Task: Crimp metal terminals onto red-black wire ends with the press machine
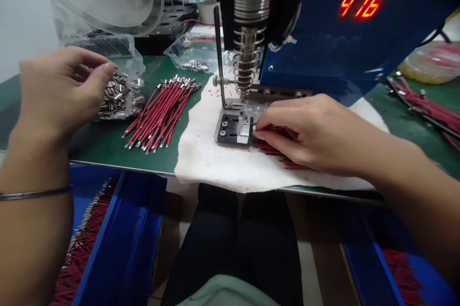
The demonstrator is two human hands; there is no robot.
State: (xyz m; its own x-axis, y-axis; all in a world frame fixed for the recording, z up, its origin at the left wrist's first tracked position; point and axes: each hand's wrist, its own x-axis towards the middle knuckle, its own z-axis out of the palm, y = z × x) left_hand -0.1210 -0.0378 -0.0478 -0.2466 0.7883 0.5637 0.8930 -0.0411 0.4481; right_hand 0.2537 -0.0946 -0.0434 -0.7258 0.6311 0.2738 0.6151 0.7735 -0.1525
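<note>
I am pressing my right hand [309,133] flat at centre right of the frame, fingers closed in a pinch on the red wires [273,148] and feeding their ends to the metal plate [230,128] under the coiled spring [247,56]. My left hand [61,90] is hovering at upper left over the bag of metal sleeves [117,95], fingertips curled toward the thumb; whether it is gripping a sleeve I cannot tell.

Progress, as judged: the capped bundle [161,109] is lying finished on the green bench [108,143], the red display [362,5] is reading 416, and a stack is waiting under my right hand.

Materials: thin, straight, smooth-jacketed wires; small shiny cylindrical sleeves; crinkled clear bag; ribbed white cloth [215,162]; hard blue bin [125,239] at lower left.
</note>
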